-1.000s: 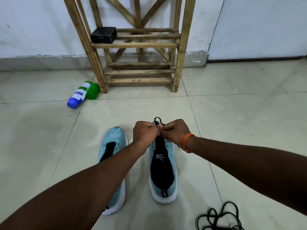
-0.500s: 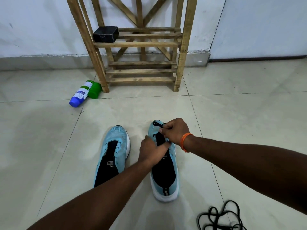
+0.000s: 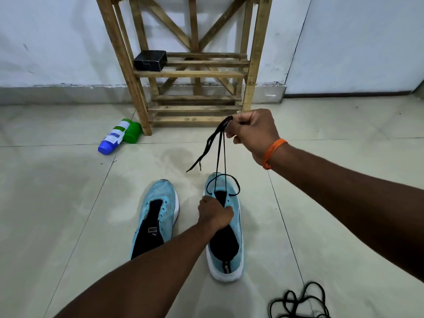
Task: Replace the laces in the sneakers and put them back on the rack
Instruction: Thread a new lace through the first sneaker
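above the floor tiles [image 3: 68, 203], the right hand [image 3: 250, 131] pinches a black lace [image 3: 219, 152] held up taut from the front eyelets of one blue sneaker [image 3: 234, 203], which the left hand [image 3: 214, 213] grips at its opening. just beside it lies the second sneaker [image 3: 158, 200]; the wooden rack [image 3: 197, 74] stands beyond, and another lace [image 3: 298, 301] lies coiled near the heel.

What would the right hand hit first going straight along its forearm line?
Probably the wooden rack, at its lower slats. The right hand, gripping the black lace, has only open air before that. Depth unclear.
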